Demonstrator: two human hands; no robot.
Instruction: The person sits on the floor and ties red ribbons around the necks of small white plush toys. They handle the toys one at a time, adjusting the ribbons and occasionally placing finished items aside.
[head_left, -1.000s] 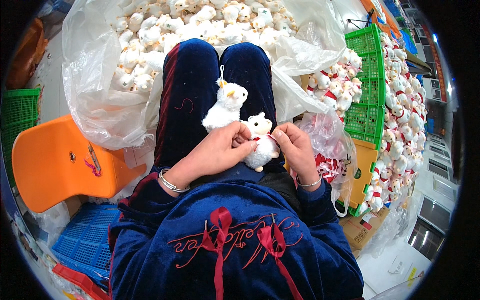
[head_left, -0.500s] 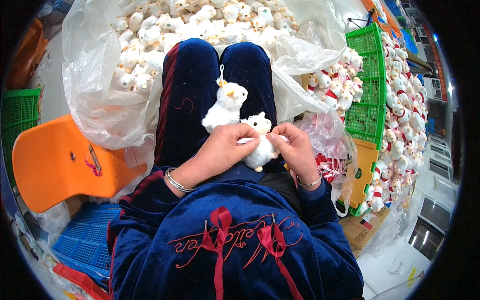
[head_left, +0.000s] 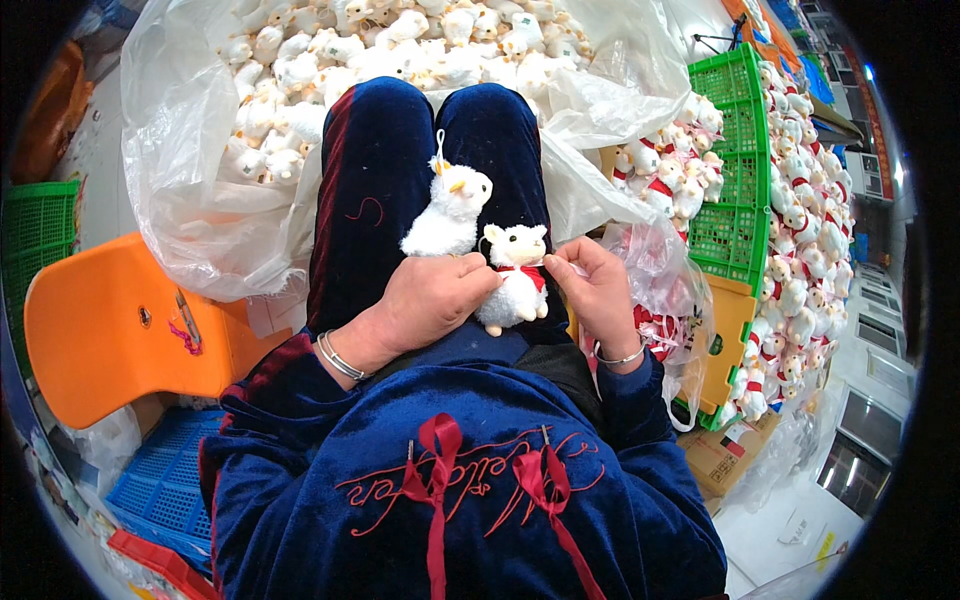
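On my lap a small white plush animal (head_left: 507,302) sits upright, with a red kerchief (head_left: 533,276) on its chest and a thin pale band at its neck. My left hand (head_left: 440,297) is closed at one side of its neck, fingers pinched on the kerchief's tie, which they mostly hide. My right hand (head_left: 597,291) pinches the tie at the other side of the neck, thumb and forefinger together. Just beyond, a second white plush animal (head_left: 445,213) with a hanging loop and yellowish horns leans on my thighs, untouched and without a kerchief.
A large clear plastic bag (head_left: 170,170) full of white plush animals lies beyond my knees. At right are a plastic bag of red pieces (head_left: 665,325), a green crate (head_left: 735,165) and a heap of plush animals with red scarves (head_left: 800,260). An orange chair (head_left: 110,320) stands left.
The red kerchief now shows on the toy's chest, where a white strip was stretched before. My left hand has shifted left and down, my right hand slightly right.
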